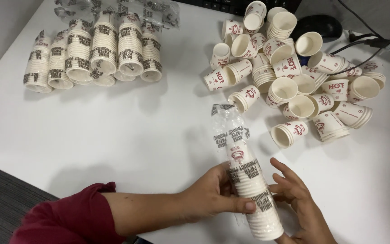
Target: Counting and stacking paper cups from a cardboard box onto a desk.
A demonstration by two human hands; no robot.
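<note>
Cup stack (pixel 252 190) in plastic sleeve, bottom centre; long axis runs up-left to down-right. L hand (pixel 213 195) wraps it mid-length, thumb across. R hand (pixel 296 199) on its right side, fingers spread, only touching.

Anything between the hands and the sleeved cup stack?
Nothing visible. The left hand grips the sleeved stack of paper cups directly, thumb across its front. The right hand is beside it, fingers at its side; whether they touch is unclear.

Wrapped cup stacks (pixel 93 52) far left, loose cups (pixel 294 72) far right, sleeve (pixel 244 176) btwn hands.
</note>
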